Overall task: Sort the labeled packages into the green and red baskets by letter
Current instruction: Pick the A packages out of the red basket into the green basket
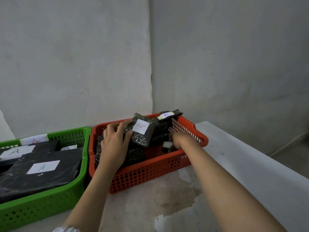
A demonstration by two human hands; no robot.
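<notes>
At frame centre, the left hand [115,144] grips a B-labelled package [142,131] over the red basket [150,171]. The right hand [177,141] reaches inside, grip hidden. Lay the package flat, label up, beside the others.

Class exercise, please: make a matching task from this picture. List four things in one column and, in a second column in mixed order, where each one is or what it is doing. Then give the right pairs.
Column 1
1. Left hand
2. Right hand
3. Large A package
4. B package

Column 2
a. lies in the green basket
b. leans on the far rim of the red basket
c. holds a tilted package with a red-lettered label
d. reaches down among the packages on the red basket's right side

Pairs: 1-c, 2-d, 3-a, 4-b
</notes>
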